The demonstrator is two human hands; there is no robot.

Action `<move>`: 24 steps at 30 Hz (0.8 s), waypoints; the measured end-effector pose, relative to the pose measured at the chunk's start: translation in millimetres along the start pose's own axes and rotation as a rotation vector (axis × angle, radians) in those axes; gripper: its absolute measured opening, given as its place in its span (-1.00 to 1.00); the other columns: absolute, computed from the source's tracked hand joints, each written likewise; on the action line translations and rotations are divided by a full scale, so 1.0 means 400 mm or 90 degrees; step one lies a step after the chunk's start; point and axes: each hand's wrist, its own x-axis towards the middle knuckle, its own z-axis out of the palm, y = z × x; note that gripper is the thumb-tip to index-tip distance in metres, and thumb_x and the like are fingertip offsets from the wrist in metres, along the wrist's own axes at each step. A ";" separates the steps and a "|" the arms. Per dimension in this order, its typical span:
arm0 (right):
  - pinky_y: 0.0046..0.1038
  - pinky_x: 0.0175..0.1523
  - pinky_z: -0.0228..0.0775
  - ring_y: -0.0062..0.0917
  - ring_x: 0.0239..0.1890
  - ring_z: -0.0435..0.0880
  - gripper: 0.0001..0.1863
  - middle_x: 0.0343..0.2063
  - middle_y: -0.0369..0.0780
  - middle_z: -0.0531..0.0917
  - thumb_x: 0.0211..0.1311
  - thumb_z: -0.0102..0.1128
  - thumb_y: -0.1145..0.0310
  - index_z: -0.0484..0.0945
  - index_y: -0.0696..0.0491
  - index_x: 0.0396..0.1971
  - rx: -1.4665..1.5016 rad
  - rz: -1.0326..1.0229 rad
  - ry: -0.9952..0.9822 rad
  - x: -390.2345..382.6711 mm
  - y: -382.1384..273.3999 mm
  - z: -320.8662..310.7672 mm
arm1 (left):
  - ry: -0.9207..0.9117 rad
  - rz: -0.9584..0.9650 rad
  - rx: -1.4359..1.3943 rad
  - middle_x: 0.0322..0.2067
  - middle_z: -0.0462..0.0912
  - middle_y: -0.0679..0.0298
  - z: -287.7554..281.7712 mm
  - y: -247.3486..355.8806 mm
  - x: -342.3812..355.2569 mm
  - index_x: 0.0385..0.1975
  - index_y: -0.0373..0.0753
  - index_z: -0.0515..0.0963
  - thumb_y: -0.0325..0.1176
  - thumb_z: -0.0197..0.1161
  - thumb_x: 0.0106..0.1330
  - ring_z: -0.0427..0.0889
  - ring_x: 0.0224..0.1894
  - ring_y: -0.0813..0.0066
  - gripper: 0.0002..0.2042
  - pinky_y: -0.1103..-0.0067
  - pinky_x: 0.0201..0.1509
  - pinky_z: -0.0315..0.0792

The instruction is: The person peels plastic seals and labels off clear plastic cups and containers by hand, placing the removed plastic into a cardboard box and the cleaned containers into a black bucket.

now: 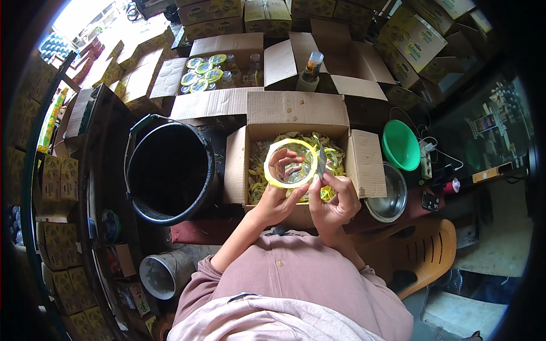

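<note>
Yellow-rimmed ring (291, 185), and we grip it in our left hand (275, 206), fingers showing inside its opening; our right hand (336, 200) pinches its right edge (delicate stuff!), over an open carton (297, 108), yellow-topped jars (203, 67) beyond.

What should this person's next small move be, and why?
Probably to smooth the thin grey flap against the clear round container with a yellow rim, using the right hand. The flap stands out from the container's right side, close by that hand's fingers, while the left hand holds the container.
</note>
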 end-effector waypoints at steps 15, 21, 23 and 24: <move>-0.66 -0.46 0.34 -0.61 -0.57 0.50 -0.74 -0.60 -0.25 0.51 -0.21 0.20 0.67 0.52 0.16 -0.39 0.044 0.010 -0.023 0.015 0.004 -0.022 | -0.048 -0.016 0.062 0.14 -0.09 0.12 -0.005 0.003 -0.023 -0.08 -0.23 0.38 -0.45 0.17 0.11 0.13 0.13 0.29 -0.67 0.47 0.14 0.15; -0.63 -0.43 0.37 -0.59 -0.54 0.55 -0.76 -0.58 -0.24 0.55 -0.21 0.24 0.65 0.55 0.17 -0.41 0.075 0.039 -0.030 0.016 0.013 -0.033 | -0.108 0.021 0.158 0.12 -0.02 0.08 -0.022 0.005 -0.027 0.01 -0.26 0.28 -0.43 0.19 0.08 0.15 0.13 0.27 -0.55 0.46 0.18 0.09; -0.65 -0.43 0.35 -0.62 -0.53 0.52 -0.74 -0.57 -0.25 0.52 -0.21 0.23 0.67 0.53 0.17 -0.40 0.110 0.034 -0.044 0.020 0.022 -0.036 | -0.097 -0.021 0.095 0.11 0.01 0.08 -0.017 0.015 -0.029 0.04 -0.27 0.24 -0.43 0.19 0.07 0.17 0.12 0.26 -0.51 0.46 0.19 0.08; -0.68 -0.43 0.33 -0.65 -0.52 0.49 -0.73 -0.56 -0.26 0.50 -0.21 0.21 0.69 0.52 0.17 -0.38 0.145 0.028 -0.058 0.021 0.025 -0.038 | -0.086 -0.063 0.032 0.09 0.05 0.07 -0.016 0.019 -0.029 0.06 -0.29 0.20 -0.43 0.19 0.06 0.18 0.12 0.25 -0.47 0.46 0.19 0.08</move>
